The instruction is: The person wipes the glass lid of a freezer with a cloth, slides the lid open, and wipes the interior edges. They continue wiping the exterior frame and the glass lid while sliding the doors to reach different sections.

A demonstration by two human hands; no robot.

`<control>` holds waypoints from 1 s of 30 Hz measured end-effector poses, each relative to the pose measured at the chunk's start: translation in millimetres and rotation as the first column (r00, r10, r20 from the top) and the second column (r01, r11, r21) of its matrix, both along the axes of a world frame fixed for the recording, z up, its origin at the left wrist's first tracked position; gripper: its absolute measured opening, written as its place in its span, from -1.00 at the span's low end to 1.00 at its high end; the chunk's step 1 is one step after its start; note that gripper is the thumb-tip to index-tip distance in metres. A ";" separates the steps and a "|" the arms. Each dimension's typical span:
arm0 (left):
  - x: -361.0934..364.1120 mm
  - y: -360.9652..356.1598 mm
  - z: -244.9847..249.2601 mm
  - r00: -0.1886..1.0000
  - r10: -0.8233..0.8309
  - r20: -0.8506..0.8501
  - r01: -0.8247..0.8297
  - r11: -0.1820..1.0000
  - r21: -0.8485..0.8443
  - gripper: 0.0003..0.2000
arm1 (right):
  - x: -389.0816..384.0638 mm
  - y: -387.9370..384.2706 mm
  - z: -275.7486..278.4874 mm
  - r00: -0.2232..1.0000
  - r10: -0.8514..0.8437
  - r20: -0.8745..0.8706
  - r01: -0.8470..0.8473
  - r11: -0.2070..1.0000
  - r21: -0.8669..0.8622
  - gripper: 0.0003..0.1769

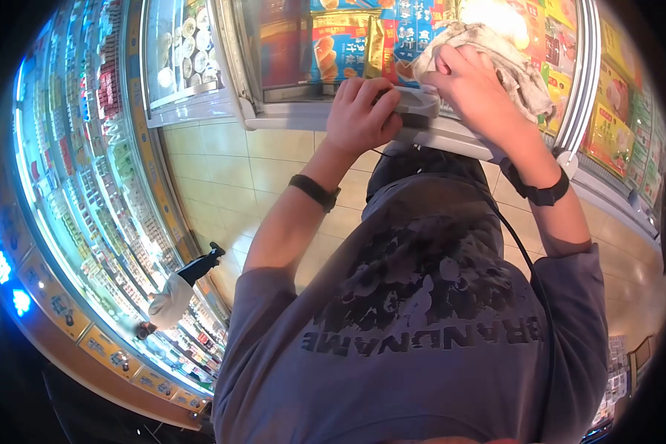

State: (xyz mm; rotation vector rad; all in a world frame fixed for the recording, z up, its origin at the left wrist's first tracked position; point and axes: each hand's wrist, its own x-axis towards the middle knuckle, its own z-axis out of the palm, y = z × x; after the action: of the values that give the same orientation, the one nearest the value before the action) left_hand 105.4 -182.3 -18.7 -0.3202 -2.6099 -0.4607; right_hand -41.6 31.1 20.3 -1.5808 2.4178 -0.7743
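Note:
My left hand point(359, 117) curls its fingers over the grey handle point(419, 105) on the front frame of a glass freezer lid. A dirty white cloth point(524, 83) lies bunched on the glass point(277, 55), with grey and brown stains. My right hand point(475, 95) is closed on the near left part of this cloth, close to the handle. Packaged frozen food point(339, 50) in blue, red and yellow bags shows beneath the glass. A bright light reflection covers part of the lid near the cloth.
Another freezer section point(189, 55) with round white-topped packs stands at the left. More yellow packs point(610, 133) sit in the section at right. Lit shelves point(100, 170) run along the left, where another person point(172, 300) stands. A black cable point(529, 259) hangs along my shirt.

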 end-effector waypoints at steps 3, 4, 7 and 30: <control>0.5 -0.5 1.4 1.000 0.006 0.008 -0.006 1.000 0.000 -0.74 | -2.8 8.6 -0.2 0.999 -0.001 0.036 -0.001 0.999 0.039 -0.81; -2.2 -1.3 0.8 1.000 0.007 -0.001 -0.007 1.000 -0.002 -0.74 | -4.2 8.1 0.0 0.997 -0.012 0.075 0.007 0.998 0.067 -0.83; 2.0 -2.6 0.3 1.000 0.003 0.005 -0.003 1.000 -0.017 -0.73 | 1.1 -4.2 2.1 0.994 -0.075 0.075 0.069 0.995 0.075 -0.86; 2.3 2.6 -1.5 1.000 0.025 -0.011 -0.025 1.000 -0.018 -0.68 | 41.4 18.4 -26.7 0.949 -0.314 -0.034 0.311 0.947 -0.083 -0.82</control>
State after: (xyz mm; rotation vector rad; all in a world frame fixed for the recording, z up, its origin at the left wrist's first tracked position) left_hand 107.7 -179.8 -20.2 -0.2955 -2.6056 -0.4255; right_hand -0.2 49.5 -6.5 -1.2644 2.7443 -0.8993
